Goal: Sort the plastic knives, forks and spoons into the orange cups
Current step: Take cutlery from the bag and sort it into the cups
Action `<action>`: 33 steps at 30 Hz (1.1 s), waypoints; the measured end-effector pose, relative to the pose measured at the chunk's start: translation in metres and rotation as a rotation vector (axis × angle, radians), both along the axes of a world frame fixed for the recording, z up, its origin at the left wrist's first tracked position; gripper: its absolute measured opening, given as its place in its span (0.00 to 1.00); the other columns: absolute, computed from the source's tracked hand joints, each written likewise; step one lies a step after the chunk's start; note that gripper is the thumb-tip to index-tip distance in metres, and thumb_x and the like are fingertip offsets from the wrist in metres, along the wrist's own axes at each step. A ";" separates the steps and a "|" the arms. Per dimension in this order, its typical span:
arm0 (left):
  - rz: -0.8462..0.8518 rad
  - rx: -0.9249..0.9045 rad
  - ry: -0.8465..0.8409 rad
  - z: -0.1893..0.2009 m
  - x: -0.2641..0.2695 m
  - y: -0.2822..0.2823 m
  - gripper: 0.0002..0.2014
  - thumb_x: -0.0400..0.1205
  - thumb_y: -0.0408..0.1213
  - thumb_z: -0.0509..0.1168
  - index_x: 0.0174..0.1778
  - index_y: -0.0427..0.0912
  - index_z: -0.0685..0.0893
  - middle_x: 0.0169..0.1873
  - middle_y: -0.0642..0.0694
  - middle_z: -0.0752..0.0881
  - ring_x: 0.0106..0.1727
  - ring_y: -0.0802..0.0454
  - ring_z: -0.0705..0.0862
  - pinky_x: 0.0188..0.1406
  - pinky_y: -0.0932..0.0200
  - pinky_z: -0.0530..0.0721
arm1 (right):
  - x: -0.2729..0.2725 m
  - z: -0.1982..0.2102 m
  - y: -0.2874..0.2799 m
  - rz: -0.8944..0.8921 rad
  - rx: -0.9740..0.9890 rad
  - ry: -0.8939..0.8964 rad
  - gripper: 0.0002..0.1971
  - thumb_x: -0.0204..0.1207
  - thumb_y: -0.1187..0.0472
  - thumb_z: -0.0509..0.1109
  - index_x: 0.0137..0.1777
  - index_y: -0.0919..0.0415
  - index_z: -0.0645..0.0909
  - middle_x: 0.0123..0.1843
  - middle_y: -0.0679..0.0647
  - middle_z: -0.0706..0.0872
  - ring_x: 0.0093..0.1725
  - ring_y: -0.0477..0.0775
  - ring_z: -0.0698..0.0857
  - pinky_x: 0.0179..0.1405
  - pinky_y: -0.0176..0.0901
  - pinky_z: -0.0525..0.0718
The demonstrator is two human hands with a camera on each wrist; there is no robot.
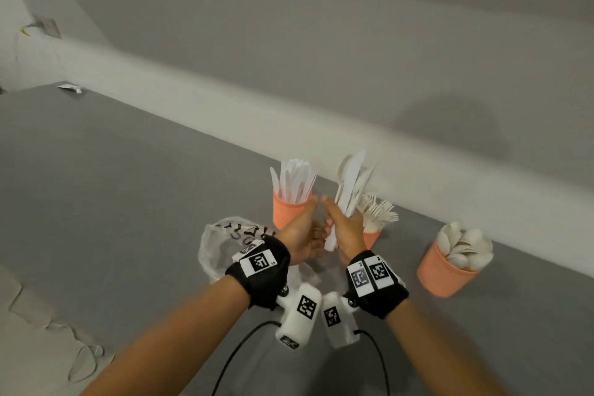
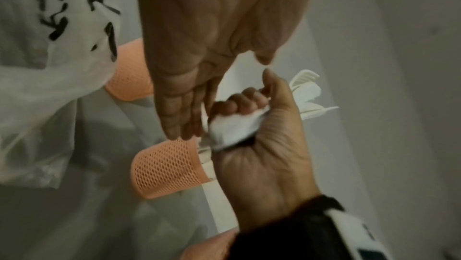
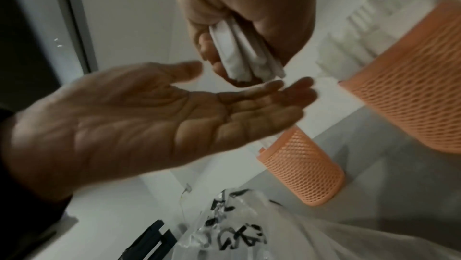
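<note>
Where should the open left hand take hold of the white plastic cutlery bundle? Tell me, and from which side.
Take the handle ends. The bundle of white plastic cutlery stands upright in the right hand, its working ends fanned out above, its handles packed together and jutting below the fist. The left hand, palm up beside them, should probably close its grip there from the left and below.

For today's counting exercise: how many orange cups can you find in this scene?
3. The knife cup stands behind the left hand, the fork cup behind the right hand, the spoon cup farthest right. None seems hidden.
</note>
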State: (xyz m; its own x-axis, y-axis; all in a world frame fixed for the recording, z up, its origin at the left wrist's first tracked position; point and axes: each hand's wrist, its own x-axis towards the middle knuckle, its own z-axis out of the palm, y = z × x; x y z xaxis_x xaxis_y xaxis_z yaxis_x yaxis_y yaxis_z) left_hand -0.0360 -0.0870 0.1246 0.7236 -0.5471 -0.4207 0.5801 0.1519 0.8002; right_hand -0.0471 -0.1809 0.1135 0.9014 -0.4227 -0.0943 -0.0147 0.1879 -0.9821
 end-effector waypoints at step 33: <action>0.081 0.247 -0.508 -0.004 0.011 -0.100 0.18 0.76 0.44 0.71 0.55 0.38 0.78 0.38 0.47 0.82 0.31 0.54 0.79 0.29 0.64 0.77 | -0.056 -0.028 -0.084 -0.095 -0.236 0.298 0.12 0.77 0.62 0.61 0.30 0.56 0.73 0.18 0.49 0.72 0.18 0.48 0.68 0.20 0.39 0.66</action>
